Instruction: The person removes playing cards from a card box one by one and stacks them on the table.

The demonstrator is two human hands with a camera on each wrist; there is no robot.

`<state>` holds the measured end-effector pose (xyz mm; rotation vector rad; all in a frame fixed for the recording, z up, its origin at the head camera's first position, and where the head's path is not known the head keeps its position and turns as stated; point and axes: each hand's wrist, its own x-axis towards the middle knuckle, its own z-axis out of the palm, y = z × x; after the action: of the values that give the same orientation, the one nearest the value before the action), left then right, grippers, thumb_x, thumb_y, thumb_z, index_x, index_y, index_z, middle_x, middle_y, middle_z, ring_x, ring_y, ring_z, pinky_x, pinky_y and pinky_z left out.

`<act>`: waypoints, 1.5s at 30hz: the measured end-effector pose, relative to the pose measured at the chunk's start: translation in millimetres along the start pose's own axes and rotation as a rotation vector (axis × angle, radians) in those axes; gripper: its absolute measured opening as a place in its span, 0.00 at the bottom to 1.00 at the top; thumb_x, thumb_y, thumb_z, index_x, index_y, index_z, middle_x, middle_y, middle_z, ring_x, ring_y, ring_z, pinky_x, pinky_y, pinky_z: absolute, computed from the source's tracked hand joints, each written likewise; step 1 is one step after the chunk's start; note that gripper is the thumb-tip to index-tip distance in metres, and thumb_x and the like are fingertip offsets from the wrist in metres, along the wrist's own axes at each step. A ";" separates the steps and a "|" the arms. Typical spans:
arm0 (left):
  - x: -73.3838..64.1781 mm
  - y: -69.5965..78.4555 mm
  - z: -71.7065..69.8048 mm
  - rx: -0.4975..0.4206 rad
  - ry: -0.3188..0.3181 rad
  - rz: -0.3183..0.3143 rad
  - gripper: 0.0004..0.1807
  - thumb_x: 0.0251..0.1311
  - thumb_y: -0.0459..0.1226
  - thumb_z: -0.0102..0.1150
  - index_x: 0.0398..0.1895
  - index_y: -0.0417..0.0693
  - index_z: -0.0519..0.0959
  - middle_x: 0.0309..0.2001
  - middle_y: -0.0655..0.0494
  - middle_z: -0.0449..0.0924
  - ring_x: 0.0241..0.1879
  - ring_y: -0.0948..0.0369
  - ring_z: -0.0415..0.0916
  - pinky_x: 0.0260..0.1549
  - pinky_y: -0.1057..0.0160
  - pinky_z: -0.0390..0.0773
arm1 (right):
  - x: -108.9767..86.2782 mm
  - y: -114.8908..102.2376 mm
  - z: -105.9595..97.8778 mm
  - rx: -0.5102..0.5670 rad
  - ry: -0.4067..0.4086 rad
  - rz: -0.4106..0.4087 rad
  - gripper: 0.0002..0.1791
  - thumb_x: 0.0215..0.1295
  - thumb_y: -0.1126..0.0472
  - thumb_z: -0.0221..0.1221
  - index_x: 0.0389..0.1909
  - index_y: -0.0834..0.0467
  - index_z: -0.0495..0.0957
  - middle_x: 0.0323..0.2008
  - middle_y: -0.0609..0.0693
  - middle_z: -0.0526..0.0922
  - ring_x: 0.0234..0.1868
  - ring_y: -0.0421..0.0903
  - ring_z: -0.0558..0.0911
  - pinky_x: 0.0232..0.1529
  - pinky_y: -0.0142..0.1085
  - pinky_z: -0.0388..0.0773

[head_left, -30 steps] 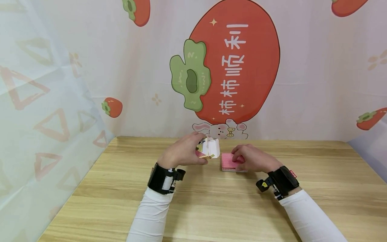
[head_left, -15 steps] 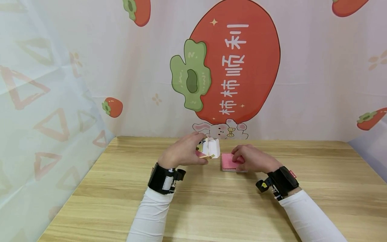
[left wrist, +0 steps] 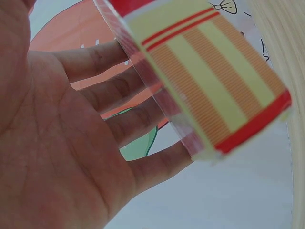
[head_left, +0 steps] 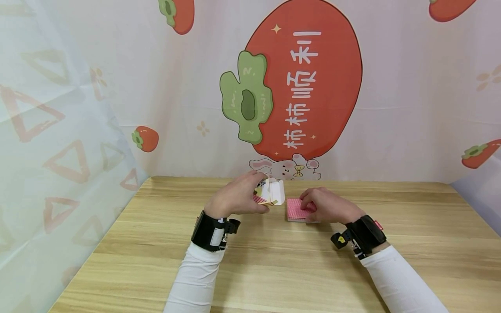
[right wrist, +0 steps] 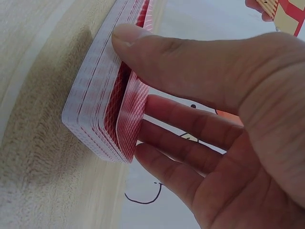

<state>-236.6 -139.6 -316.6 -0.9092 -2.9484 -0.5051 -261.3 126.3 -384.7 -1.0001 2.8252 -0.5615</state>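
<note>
My left hand [head_left: 235, 195] holds a playing-card box [head_left: 277, 192] between thumb and fingers, its white-lined flap end facing right. In the left wrist view, the box [left wrist: 209, 81] shows yellow and orange stripes with red bands, and the fingertips lie along its side. A deck of playing cards [head_left: 294, 208], red-patterned back up, lies on the table to the right of the box. On that deck is my right hand [head_left: 332, 206]. In the right wrist view, the thumb presses the edge of the deck [right wrist: 90, 100] while the fingers touch the patterned top; a gap parts the upper cards from the rest.
The wooden table [head_left: 266, 269] ends at a pale cloth backdrop [head_left: 188, 152] printed with persimmons and a rabbit. A black strap with a small camera sits on each wrist, such as the right wrist strap [head_left: 367, 234].
</note>
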 end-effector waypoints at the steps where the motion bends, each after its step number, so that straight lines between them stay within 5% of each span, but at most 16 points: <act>1: 0.1 -0.1 0.0 0.000 0.001 -0.001 0.40 0.38 0.49 0.67 0.59 0.49 0.67 0.50 0.61 0.69 0.47 0.65 0.65 0.47 0.68 0.65 | 0.1 0.1 -0.1 -0.002 -0.001 0.001 0.16 0.41 0.55 0.71 0.35 0.50 0.82 0.50 0.51 0.76 0.51 0.51 0.72 0.49 0.42 0.69; 28: -0.3 -0.2 0.6 0.001 -0.010 -0.006 0.40 0.38 0.50 0.67 0.59 0.49 0.67 0.51 0.61 0.69 0.48 0.65 0.65 0.47 0.68 0.65 | 0.8 3.3 0.1 0.036 -0.021 0.048 0.18 0.40 0.56 0.71 0.37 0.48 0.83 0.49 0.48 0.77 0.52 0.50 0.72 0.49 0.42 0.69; 35: 0.1 0.7 0.7 0.015 -0.012 0.000 0.41 0.39 0.50 0.67 0.60 0.48 0.67 0.54 0.60 0.69 0.51 0.64 0.65 0.50 0.67 0.64 | 1.5 3.9 0.0 0.059 -0.015 0.028 0.19 0.39 0.56 0.72 0.37 0.49 0.80 0.37 0.43 0.77 0.37 0.45 0.72 0.36 0.36 0.70; 45: 1.7 1.5 2.9 0.005 -0.023 0.006 0.40 0.39 0.50 0.68 0.59 0.47 0.67 0.50 0.59 0.69 0.47 0.64 0.66 0.47 0.67 0.66 | 1.7 5.8 1.7 0.054 -0.001 0.024 0.24 0.39 0.56 0.72 0.41 0.49 0.75 0.35 0.44 0.74 0.38 0.46 0.72 0.37 0.36 0.70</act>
<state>-237.0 -136.6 -318.7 -0.9288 -2.9654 -0.4903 -265.7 128.9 -388.4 -0.9554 2.8011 -0.6310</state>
